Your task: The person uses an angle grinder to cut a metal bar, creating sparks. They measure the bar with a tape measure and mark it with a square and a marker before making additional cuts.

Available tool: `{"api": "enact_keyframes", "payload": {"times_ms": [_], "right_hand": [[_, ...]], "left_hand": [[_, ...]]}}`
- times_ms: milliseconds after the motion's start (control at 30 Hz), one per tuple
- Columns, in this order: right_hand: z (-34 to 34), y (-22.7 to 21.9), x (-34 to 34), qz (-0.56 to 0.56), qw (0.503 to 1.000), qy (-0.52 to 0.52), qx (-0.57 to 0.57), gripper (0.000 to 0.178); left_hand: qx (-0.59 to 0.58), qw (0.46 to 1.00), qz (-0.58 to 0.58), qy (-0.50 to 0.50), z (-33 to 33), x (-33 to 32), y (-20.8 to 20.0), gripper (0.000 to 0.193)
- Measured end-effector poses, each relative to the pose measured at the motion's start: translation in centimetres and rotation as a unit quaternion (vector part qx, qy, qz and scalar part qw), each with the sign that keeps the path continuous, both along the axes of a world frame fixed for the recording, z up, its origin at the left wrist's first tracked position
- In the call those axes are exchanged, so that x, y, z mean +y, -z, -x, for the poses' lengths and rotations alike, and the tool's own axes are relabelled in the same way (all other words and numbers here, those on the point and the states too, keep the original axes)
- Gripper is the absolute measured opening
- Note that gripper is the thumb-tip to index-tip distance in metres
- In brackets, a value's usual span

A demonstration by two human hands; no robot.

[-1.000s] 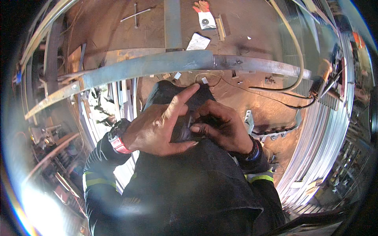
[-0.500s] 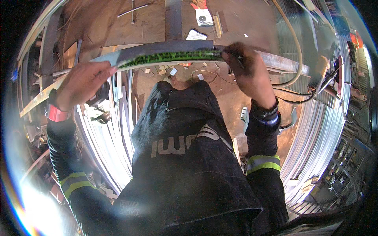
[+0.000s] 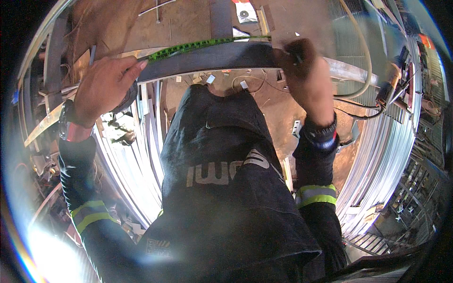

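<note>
A green tape measure blade (image 3: pixel 188 47) with dark markings runs between my hands, along the far edge of a dark metal bar (image 3: pixel 207 57). My left hand (image 3: pixel 106 85) has its thumb and index finger closed at the blade's left end, beside the bar. My right hand (image 3: pixel 306 78) is curled at the blade's other end, near the bar's right part. Its fingers are dark and shaded, and any tape case inside them cannot be made out. A dark roundish thing shows under my left palm, its kind unclear.
Long pale metal strips (image 3: pixel 127 174) lie at my left, and more bundled metal lengths (image 3: pixel 377 174) at my right. A hose (image 3: pixel 365 56) curves beyond my right hand. Small offcuts (image 3: pixel 211 79) are scattered on the brown floor. An orange-and-white glove (image 3: pixel 245 12) lies ahead.
The tape blade has shifted from lying across the near side of the bar to its far edge. My left hand has risen slightly, and my right hand has moved a little right.
</note>
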State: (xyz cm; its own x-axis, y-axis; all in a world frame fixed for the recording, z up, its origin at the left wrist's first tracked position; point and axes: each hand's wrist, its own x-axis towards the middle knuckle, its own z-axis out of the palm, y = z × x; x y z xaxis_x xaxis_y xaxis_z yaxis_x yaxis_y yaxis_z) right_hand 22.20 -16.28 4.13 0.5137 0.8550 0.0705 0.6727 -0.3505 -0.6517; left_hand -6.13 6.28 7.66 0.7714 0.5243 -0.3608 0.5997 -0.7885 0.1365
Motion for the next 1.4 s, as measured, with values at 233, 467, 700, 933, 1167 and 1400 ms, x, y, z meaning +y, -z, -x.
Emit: {"api": "enact_keyframes", "payload": {"times_ms": [233, 467, 700, 933, 1167, 1400], "right_hand": [[0.6, -1.3, -8.8, -0.155, 0.930, 0.108, 0.316, 0.052], [2.0, 1.2, -13.5, -0.155, 0.880, 0.201, 0.402, 0.056], [3.4, 2.4, -14.8, -0.163, 0.836, 0.213, 0.479, 0.038], [5.3, 0.9, -12.4, -0.140, 0.873, 0.238, 0.401, 0.049], [6.1, -1.0, -7.7, -0.061, 0.936, 0.246, 0.245, 0.036], [8.3, -0.2, -2.6, -0.012, 0.992, 0.116, 0.040, 0.025]], "left_hand": [[-0.109, 0.993, 0.053, -0.012, 1.7, 0.7, 0.2, 0.033], [-0.055, 0.996, 0.073, 0.006, 0.3, 1.5, 0.0, 0.029], [-0.024, 0.996, 0.056, 0.059, -0.2, 2.5, -0.1, 0.031], [-0.078, 0.994, 0.056, 0.059, 0.1, 1.7, -0.3, 0.029], [-0.049, 0.995, 0.081, 0.008, 0.8, 1.8, 0.8, 0.028], [0.023, 0.993, -0.019, 0.116, 1.2, 1.4, 0.4, 0.013]]}}
